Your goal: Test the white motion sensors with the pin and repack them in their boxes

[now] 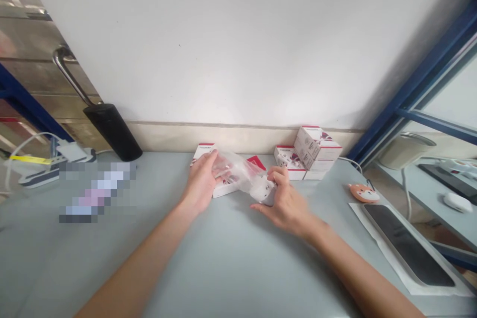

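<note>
While the left hand (pixel 201 181) is pinching one end of a clear plastic bag (pixel 238 171), the right hand (pixel 290 203) is gripping a small white object (pixel 263 190) with dark, face-like markings at the bag's other end, just right of the middle of the frame; whether it is sitting inside the plastic is hard to tell. Behind them, a white-and-red printed carton (pixel 222 191) is lying on the grey tabletop (pixel 223 258), the bag and left hand partly hiding it, and a flat red piece (pixel 257 160) is showing beside the bag. Right of centre, a stack of similar boxes (pixel 320 151) is standing near the wall. Toward the right edge, an orange animal-face case (pixel 363 193) is resting just beyond a dark slab (pixel 408 243) that is lying on a white sheet (pixel 372 228). At the left, a black cylinder (pixel 114 131) is standing with a bent metal rod rising from its top, and a pixelated item (pixel 99 194) is lying nearby, too obscured to identify. The bag is looking thin, creased and translucent, the white object smooth and rounded, the boxes square-edged, the tabletop matte.
</note>
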A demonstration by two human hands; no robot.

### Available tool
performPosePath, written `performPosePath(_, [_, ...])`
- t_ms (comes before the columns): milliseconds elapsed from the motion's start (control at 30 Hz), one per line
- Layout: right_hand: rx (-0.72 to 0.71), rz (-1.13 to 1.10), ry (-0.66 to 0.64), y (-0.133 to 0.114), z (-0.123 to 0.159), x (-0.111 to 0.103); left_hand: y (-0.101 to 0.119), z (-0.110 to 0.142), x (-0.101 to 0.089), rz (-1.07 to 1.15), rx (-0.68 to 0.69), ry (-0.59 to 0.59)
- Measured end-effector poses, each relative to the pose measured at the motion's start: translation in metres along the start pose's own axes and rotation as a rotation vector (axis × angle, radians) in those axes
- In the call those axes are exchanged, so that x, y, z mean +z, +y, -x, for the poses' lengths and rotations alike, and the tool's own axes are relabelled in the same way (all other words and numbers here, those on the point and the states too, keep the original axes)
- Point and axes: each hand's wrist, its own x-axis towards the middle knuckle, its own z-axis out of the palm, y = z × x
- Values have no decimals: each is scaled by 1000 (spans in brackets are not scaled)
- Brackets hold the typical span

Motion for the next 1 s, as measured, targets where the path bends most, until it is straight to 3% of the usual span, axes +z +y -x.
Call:
performPosePath(233, [24,-47,-48,1,1,2,2,2,-1,-218,126,-55])
performPosePath(467, [72,-77,-11,-1,3,8,-5,8,6,-175,127,-98])
performPosePath(667, [34,-121,-21,-9,2,9,-9,9,9,-109,139,-41])
performPosePath(1000, [293,-232,-12,-6,2,11,-30,18,12,-89,91,-206])
